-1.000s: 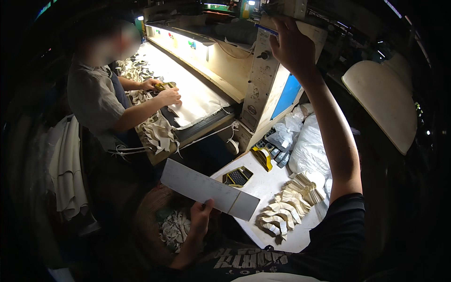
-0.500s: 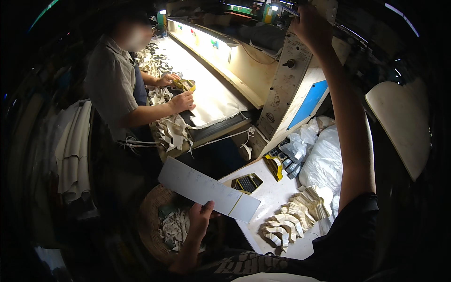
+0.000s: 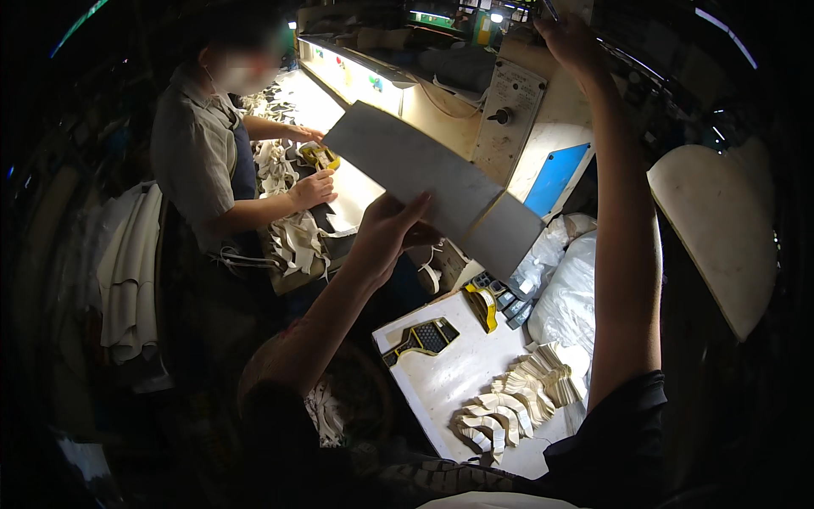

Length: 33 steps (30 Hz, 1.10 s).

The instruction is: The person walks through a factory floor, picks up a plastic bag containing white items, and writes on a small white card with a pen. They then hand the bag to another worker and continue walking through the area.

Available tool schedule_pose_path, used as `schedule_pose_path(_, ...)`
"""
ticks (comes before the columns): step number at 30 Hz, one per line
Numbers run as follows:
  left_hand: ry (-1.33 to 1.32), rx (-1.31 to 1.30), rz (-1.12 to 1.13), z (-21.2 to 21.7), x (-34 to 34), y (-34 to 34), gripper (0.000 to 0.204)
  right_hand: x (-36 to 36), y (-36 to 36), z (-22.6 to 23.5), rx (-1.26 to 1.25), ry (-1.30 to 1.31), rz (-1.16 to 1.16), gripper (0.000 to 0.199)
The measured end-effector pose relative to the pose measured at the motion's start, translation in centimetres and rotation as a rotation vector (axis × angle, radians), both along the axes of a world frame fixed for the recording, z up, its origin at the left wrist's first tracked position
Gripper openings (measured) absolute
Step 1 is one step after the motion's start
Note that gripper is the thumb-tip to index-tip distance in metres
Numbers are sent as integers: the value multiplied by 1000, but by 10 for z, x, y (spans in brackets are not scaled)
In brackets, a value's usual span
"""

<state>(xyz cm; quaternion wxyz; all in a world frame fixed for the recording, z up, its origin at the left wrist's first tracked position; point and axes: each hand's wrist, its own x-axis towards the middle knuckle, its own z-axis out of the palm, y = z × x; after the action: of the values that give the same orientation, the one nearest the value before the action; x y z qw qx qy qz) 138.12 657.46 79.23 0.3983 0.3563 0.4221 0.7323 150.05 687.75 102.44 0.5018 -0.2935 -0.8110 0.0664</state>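
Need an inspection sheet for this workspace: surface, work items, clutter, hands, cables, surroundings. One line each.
Surface: white table, bearing a yellow-edged black cutting die, a curved yellow die and overlapping cream curved pieces.
Work items: greyish-white board, a yellowish line across it, held up off the table.
Clutter: plastic bags at the table's far right; cream scraps on the lit bench.
Hands: left hand grips the board in its fingers; right hand raised, fingers at a slim pen-like object, grip unclear.
Cables: white cords beside the bench; powered or not, cannot tell.
Surroundings: co-worker's hand at another yellow die; dark background.
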Motion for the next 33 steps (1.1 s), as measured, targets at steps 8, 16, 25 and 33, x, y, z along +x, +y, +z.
schedule_pose_path(8,174,234,-45,127,-1,121,28,-5,4,31,-169,1,41,33)
schedule_pose_path(16,185,311,-37,161,7,154,35,-8,21,30,-264,221,250,25)
schedule_pose_path(25,202,287,-3,157,5,135,34,-15,-50,36,-379,438,84,17)
schedule_pose_path(33,223,318,-30,159,10,124,36,7,-62,38,-146,163,-25,22)
